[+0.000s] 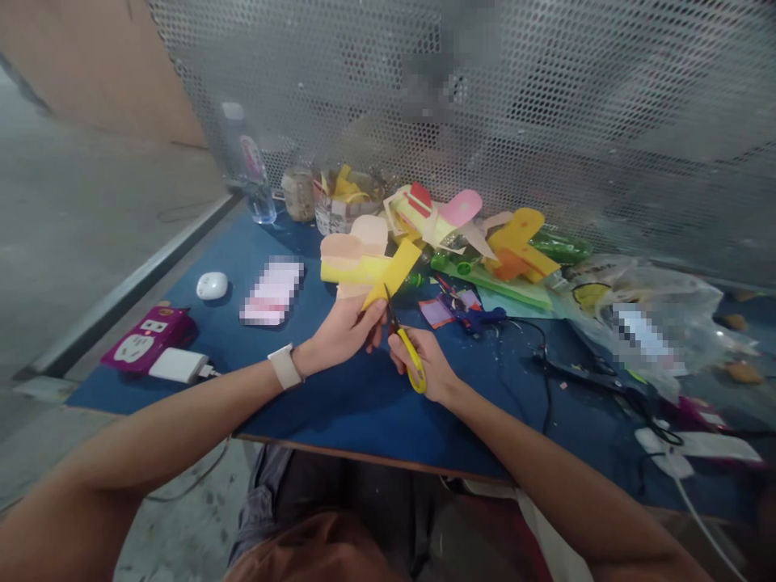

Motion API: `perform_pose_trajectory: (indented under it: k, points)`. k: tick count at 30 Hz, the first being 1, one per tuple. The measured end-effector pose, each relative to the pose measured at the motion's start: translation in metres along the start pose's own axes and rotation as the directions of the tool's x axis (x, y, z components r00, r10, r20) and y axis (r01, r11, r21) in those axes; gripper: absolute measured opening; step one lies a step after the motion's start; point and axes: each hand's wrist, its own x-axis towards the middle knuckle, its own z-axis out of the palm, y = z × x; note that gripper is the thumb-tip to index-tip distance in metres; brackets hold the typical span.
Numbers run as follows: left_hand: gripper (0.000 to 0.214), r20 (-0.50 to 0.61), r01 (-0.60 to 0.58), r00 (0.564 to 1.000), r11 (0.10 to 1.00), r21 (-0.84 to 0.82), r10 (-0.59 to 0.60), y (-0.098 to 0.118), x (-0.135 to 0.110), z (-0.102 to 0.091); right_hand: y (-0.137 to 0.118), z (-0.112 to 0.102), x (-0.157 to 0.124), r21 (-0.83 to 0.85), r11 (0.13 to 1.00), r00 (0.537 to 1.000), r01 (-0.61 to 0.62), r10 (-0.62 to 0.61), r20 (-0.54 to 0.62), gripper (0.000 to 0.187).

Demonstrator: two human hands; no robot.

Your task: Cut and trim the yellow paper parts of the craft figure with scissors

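Observation:
Pinched between the fingers of my left hand (347, 330) is a strip of yellow paper (395, 271), slanting up to the right. My right hand (428, 364) grips a pair of scissors (412, 360) with yellow handles and dark blades. The blades point up and reach the lower right edge of the yellow paper. Just behind my left hand lie cut paper pieces (355, 250) in pale peach and yellow. More cut shapes in pink, red and cream (433, 214) are heaped farther back, with an orange-yellow piece (521, 246) to their right.
On the blue table (357, 420), a water bottle (253, 170), jar (299, 194) and paper-filled container (343, 214) stand at the back. A white case (212, 285), phone-like item (272, 291) and purple pack (149, 338) lie left. A blue glue gun (473, 315), plastic bag (660, 315) and power strip (697, 446) are right.

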Motion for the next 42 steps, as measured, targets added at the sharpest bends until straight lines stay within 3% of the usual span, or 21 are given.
perform_pose_trajectory:
  k: [16,26,42]
  points:
    - [0.041,0.014,-0.043,0.999,0.999,0.011,0.042,0.003,0.001,-0.004,0.003,-0.002,0.0,0.01,1.0,1.0,0.006,-0.006,0.017,0.081]
    - [0.055,0.052,-0.034,0.998,0.998,-0.056,0.037,0.004,0.002,-0.007,0.006,-0.002,-0.002,-0.011,1.0,1.0,-0.004,0.004,0.006,0.084]
    - [0.055,0.063,-0.044,0.997,0.997,-0.07,0.048,0.002,0.003,-0.008,-0.006,0.004,-0.006,0.015,1.0,1.0,0.01,-0.01,-0.012,0.087]
